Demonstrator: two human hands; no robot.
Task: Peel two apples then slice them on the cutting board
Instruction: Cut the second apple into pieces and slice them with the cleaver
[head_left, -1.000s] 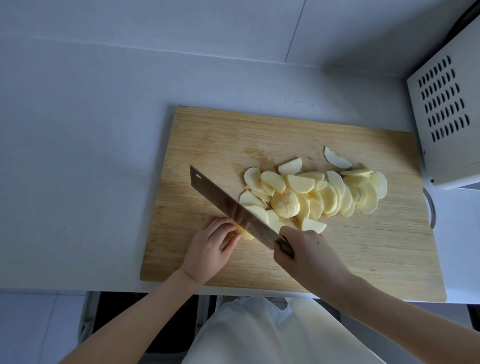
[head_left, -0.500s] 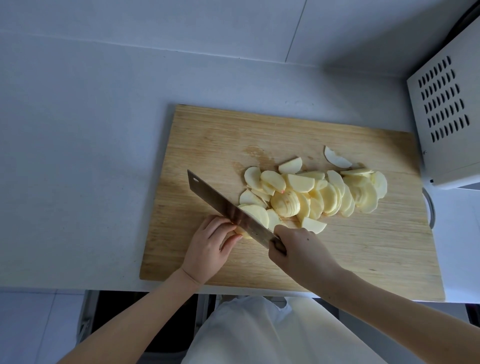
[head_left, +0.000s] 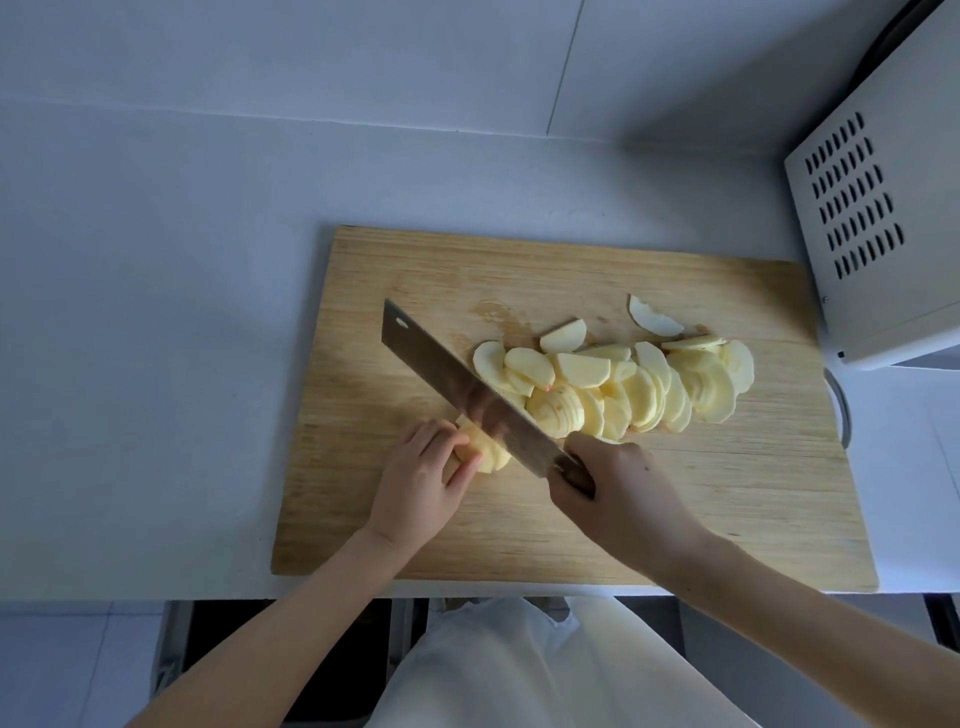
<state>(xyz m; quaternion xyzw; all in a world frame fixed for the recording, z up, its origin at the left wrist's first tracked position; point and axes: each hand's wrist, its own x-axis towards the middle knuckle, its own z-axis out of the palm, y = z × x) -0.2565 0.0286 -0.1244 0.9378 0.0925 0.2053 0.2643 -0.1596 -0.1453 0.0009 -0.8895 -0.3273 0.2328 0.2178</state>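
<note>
— Head view, go. Hands?
— On my feed the left hand (head_left: 415, 480) sits on the cutting board (head_left: 675, 519). Its fingers are curled over an apple chunk (head_left: 485, 453), pinning it down left of the board's centre. The right hand (head_left: 621, 491) is wrapped tight round the dark handle (head_left: 574, 475) of a cleaver (head_left: 467, 389).
— Blade where?
— Diagonal, tip up-left, heel at the right hand. The edge is down at the chunk, just right of the left fingertips (head_left: 439, 435) (I can't tell how deep it is in the fruit; the blade face hides the cut).
— Rest of the apple?
— Sliced. I see a pile of pale apple slices (head_left: 623, 387) fanned across the board's middle, overlapping, just right of the blade. A few are partly hidden behind it. One thin curved slice (head_left: 653, 321) lies apart at the pile's far side.
— Surroundings, quick.
— The board lies on a pale grey counter (head_left: 156, 312), its near edge close to the counter's front. A white box (head_left: 878, 234) with vent slots stands off the board's far right corner. White clothing (head_left: 498, 670) shows at the bottom edge.
</note>
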